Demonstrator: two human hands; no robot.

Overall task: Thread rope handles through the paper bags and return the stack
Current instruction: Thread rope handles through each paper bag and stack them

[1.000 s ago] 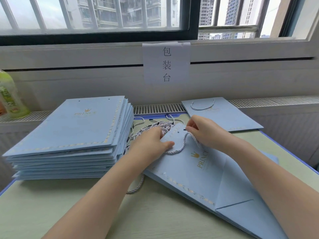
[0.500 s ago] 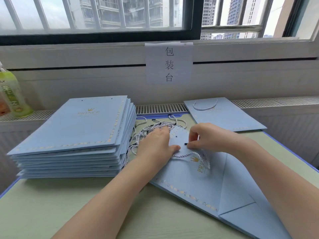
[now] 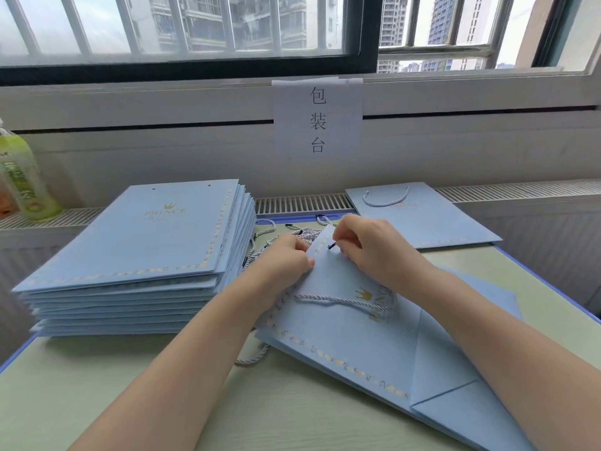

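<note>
A flat light-blue paper bag (image 3: 351, 340) lies slanted on the table in front of me. My left hand (image 3: 286, 255) grips its top edge, thumb on the paper. My right hand (image 3: 370, 245) pinches the dark tip of a white twisted rope handle (image 3: 344, 300) at a hole near the bag's top; the rope's slack loops across the bag's face. Behind my hands lies a heap of loose rope handles (image 3: 302, 234), partly hidden. A tall stack of flat blue bags (image 3: 156, 249) stands at the left. One bag with its handle fitted (image 3: 419, 216) lies at the back right.
A green drink bottle (image 3: 22, 177) stands on the sill at the far left. A paper sign (image 3: 318, 118) hangs on the wall under the window. The table (image 3: 97, 385) has a blue rim; its right edge runs close to the slanted bag.
My right hand has brought the rope's dark tip up to the hole near the bag's top edge. The rope's slack has slid down across the bag's face. My left hand shifted slightly along the edge.
</note>
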